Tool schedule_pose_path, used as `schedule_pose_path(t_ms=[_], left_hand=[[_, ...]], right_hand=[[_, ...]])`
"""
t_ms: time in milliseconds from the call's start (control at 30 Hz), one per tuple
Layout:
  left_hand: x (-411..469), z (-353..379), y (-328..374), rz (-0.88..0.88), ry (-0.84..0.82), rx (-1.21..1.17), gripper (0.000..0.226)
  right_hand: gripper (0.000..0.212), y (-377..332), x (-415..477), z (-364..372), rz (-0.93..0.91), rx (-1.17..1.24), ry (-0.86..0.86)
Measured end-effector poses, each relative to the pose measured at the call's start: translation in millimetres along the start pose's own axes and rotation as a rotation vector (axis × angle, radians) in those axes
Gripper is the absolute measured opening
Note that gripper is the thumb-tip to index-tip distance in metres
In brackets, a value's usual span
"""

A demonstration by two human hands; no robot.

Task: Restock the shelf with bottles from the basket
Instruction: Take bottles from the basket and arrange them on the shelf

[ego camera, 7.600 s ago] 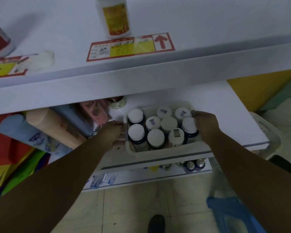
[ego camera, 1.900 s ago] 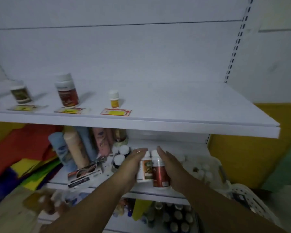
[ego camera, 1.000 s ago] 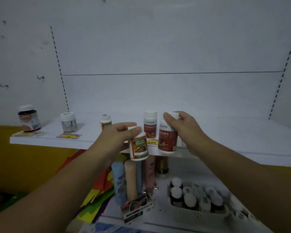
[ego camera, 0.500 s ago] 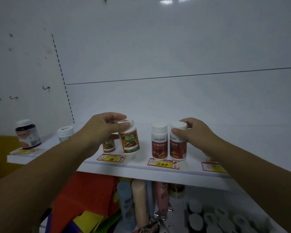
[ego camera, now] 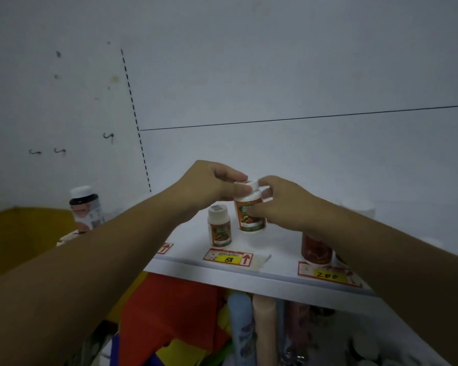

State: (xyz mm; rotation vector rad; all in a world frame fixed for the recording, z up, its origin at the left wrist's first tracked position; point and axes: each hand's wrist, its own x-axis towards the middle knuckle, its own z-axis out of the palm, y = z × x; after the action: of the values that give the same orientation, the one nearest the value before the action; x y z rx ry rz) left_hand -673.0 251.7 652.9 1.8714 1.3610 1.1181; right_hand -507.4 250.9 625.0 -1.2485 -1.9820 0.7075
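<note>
Both hands meet on one white-capped bottle with an orange-green label [ego camera: 250, 216], upright on the white shelf [ego camera: 273, 280] or just above it. My left hand [ego camera: 212, 184] pinches its cap from the left. My right hand [ego camera: 280, 204] holds its body and cap from the right. A smaller bottle with the same kind of label [ego camera: 219, 229] stands just in front-left, behind the price tag marked 88 [ego camera: 228, 258]. A red-labelled bottle [ego camera: 316, 250] stands under my right forearm, partly hidden. The basket is barely visible at the bottom right, with white caps [ego camera: 365, 350].
A dark bottle with a white cap [ego camera: 85, 206] stands at the shelf's far left. A price tag marked 200 [ego camera: 328, 274] lies at the shelf's front right. Below the shelf are upright tubes [ego camera: 241, 328] and red and yellow packages [ego camera: 169, 313]. White back wall behind.
My right hand has let go of the red-labelled bottle, which now stands on the shelf, and has moved left onto the orange-green bottle that my left hand holds.
</note>
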Motion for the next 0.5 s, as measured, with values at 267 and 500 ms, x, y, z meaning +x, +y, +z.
schedule_pose_path(t_ms=[267, 500], left_hand=[[16.9, -28.7, -35.2, 0.017, -0.073, 0.287, 0.036], [28.8, -39.9, -57.0, 0.138, -0.131, 0.372, 0.03]], right_hand=[[0.032, 15.9, 33.7, 34.4, 0.163, -0.13, 0.03], [0.031, 30.1, 33.9, 60.6, 0.232, -0.184, 0.015]])
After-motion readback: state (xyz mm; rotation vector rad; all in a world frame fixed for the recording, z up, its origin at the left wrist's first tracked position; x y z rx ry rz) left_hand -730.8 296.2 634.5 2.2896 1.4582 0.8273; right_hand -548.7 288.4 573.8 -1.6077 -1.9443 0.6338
